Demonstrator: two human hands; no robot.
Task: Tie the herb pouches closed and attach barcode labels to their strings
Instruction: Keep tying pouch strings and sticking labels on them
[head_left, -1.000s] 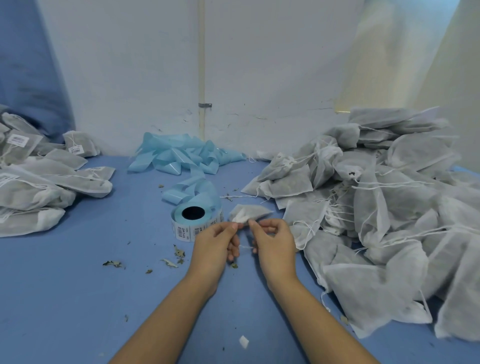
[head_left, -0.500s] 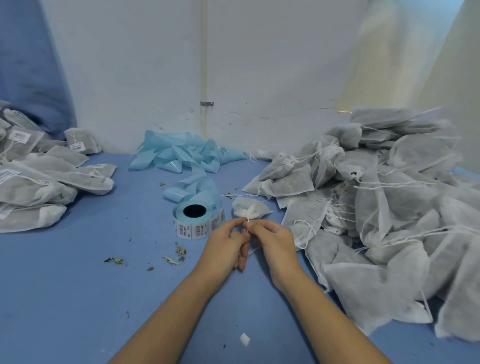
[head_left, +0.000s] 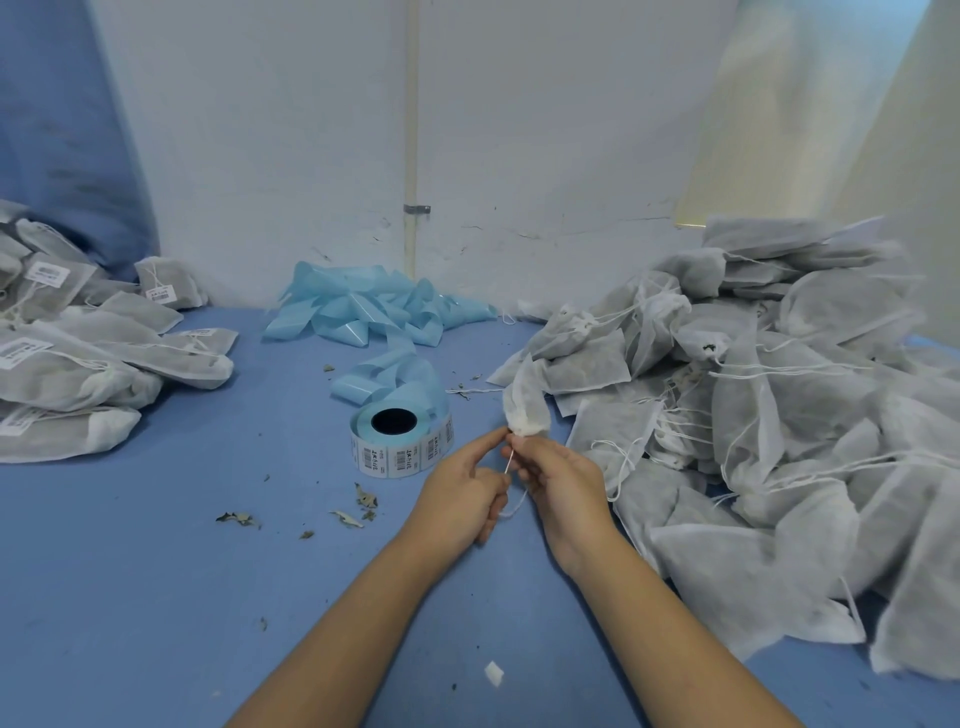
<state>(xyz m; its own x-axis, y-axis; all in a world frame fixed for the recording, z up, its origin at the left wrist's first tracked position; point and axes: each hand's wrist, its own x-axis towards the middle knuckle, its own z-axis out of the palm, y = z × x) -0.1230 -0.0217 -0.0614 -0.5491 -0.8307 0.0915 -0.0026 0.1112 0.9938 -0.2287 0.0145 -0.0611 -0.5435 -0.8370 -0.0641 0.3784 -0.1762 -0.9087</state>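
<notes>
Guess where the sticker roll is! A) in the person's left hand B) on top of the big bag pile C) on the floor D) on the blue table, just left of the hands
D: the roll stands on the blue table, just left of the left hand and right hand, which pinch a pouch's string.

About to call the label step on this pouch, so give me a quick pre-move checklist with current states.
1. Pouch in hand: ok, both hands hold it at its gathered neck.
2. String held: ok, left hand and right hand pinch it.
3. Knot finished: cannot tell, fingers hide it.
4. Label roll near: ok, beside the left hand, printed labels facing out.
5. Label on this string: not ok, none seen.
6. Labelled pile reachable: ok, on the left.
</notes>
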